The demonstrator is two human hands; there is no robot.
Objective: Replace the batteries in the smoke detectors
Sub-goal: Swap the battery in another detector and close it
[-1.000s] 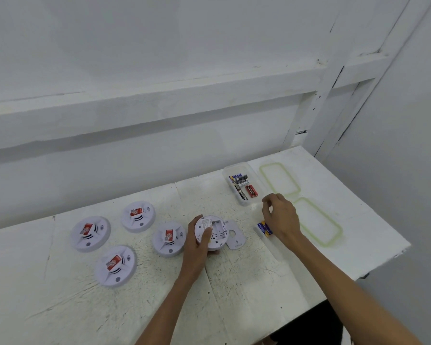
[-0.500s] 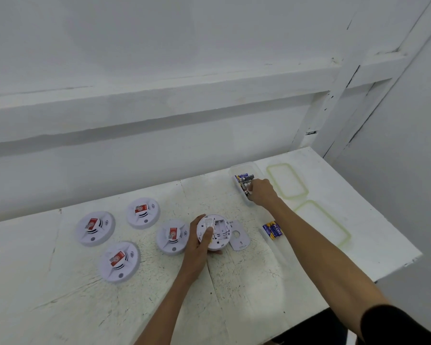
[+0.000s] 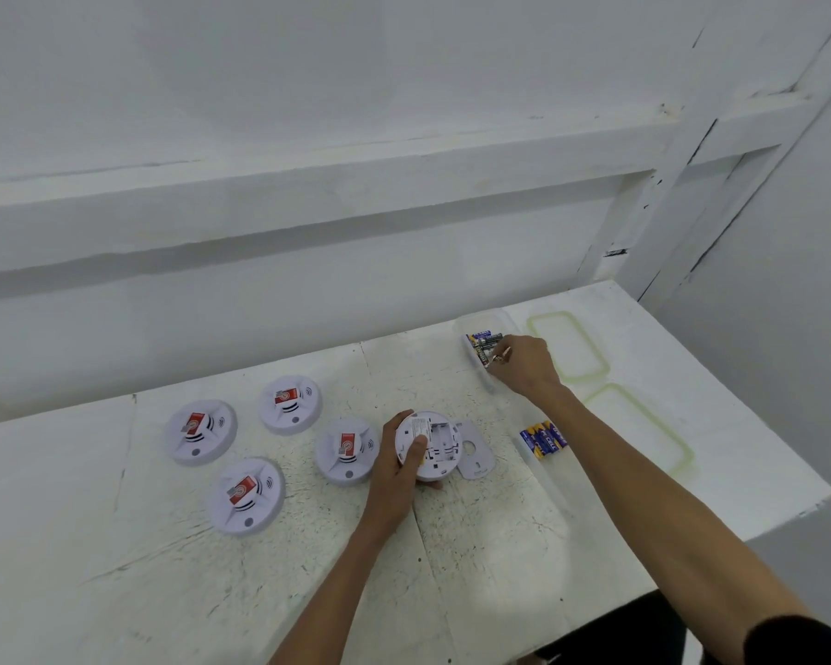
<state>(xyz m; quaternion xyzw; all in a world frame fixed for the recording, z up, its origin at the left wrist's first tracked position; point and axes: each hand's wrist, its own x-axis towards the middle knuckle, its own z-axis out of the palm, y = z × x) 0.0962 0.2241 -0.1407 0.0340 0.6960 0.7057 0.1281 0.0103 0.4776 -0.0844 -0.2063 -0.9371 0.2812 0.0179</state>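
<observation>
- Head view: right hand [image 3: 524,364] is in the battery box [image 3: 481,321], far-right of the opened smoke detector [image 3: 435,446]; its hold is unclear.
- Nearer, the left hand [image 3: 397,472] grips that detector, compartment up.

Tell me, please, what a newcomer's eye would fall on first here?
Four smoke detectors with red labels cluster on the left of the white table. At mid-table the left-hand grip holds an opened detector, its cover plate lying beside it. The right-hand grip reaches into a clear box of batteries at the back, with blue-and-yellow batteries lying nearer the front.
</observation>
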